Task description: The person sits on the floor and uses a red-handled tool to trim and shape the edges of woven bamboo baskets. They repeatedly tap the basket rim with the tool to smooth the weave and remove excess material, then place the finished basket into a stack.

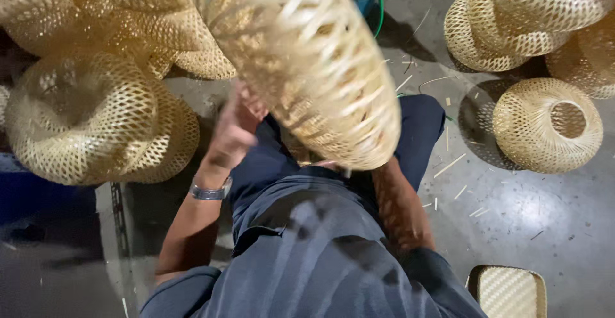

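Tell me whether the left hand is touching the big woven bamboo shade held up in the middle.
Touching. The head view shows the left hand pressed against the lower edge of the woven bamboo shade, with no gap between them, though motion blur hides the fingers.

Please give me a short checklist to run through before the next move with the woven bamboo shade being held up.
1. Left hand on the woven bamboo shade: ok, it rests against the near edge.
2. Right hand grip: cannot tell, the right forearm runs up behind the shade and the hand is hidden.
3. Shade clear of the stacked shades on the left: ok, apart from them.
4. Floor around the legs: not ok, loose bamboo slivers lie scattered.
5. Shade's weave intact: cannot tell, the shade is blurred.
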